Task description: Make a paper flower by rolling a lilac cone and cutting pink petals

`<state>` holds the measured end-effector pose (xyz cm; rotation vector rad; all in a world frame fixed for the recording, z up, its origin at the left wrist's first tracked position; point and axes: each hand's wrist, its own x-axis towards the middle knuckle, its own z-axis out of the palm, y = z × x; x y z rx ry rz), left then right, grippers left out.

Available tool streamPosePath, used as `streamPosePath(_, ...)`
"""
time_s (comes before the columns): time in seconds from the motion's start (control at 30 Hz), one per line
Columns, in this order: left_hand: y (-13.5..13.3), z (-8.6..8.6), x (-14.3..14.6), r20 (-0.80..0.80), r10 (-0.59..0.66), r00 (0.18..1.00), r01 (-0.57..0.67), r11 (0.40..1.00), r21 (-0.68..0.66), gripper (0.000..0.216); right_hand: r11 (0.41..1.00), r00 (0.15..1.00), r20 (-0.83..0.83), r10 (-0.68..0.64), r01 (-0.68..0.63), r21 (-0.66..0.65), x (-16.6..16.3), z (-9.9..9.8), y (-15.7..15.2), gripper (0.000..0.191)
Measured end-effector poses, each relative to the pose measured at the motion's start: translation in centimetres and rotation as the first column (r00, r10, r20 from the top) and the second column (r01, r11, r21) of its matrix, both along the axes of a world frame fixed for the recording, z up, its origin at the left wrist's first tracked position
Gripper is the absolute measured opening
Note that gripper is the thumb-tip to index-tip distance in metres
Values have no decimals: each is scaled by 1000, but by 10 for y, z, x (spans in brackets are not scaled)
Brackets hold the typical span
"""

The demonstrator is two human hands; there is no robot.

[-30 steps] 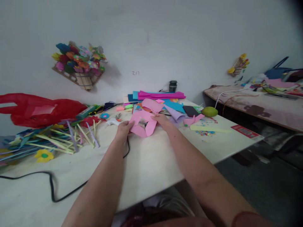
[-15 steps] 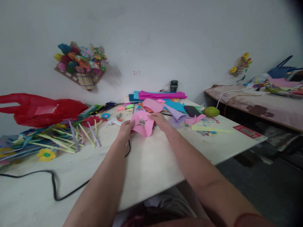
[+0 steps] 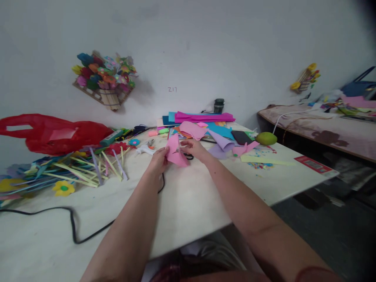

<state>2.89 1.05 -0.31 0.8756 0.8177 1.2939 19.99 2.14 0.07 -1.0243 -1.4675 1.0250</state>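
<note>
My left hand (image 3: 160,159) is closed on a curved piece of pink craft sheet (image 3: 175,152), pinching its left edge between thumb and fingers. Just right of it, my right hand (image 3: 192,149) is off the sheet, its fingers slightly curled and apart. Black-handled scissors (image 3: 188,156) lie on the table below the right fingers, partly hidden by hand and sheet. Beyond both hands sits a larger pink sheet (image 3: 192,130) on a pile of coloured sheets. A white glue gun (image 3: 144,149) rests to the left of my left hand.
Paper strips (image 3: 78,172) and a yellow flower (image 3: 64,188) lie left, near a red plastic bag (image 3: 63,135). A black cord (image 3: 73,225) crosses the table. To the right are a purple sheet (image 3: 220,141), a dark phone-like slab (image 3: 241,137) and a green-yellow oval object (image 3: 266,138).
My right hand has let go of the pink sheet and its fingers have parted. The sheet has turned and looks narrower in my left hand. The scissors' handle now shows. The view has shifted slightly.
</note>
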Motion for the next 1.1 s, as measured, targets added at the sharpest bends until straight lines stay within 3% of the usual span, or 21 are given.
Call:
streamPosePath(0.13,4,-3,1,15,-37,999,37,999,30,8,994,996,42,83,-80,-68,-4,-1,-5,46)
streamPosePath(0.27,4,-2,3,17,-24,1000,24,1000,1,5,990,989,52,135,-133,-42,-8,-4,-6,53)
streamPosePath(0.5,5,1,0,-25,13,1000,-15,997,-79,51,996,992,88,92,-93,3,-10,-9,1,54)
streamPosePath(0.73,4,-4,-3,-147,15,989,2,994,113,56,998,993,108,47,-52,43,-9,-12,4,59)
streamPosePath(0.93,6,-4,-7,-167,107,980,-92,992,91,61,992,990,92,104,-109,59,-7,-12,4,75)
streamPosePath(1.1,5,-4,-8,-154,161,975,-146,984,103,76,971,972,14,233,-233,49,-6,-12,5,65)
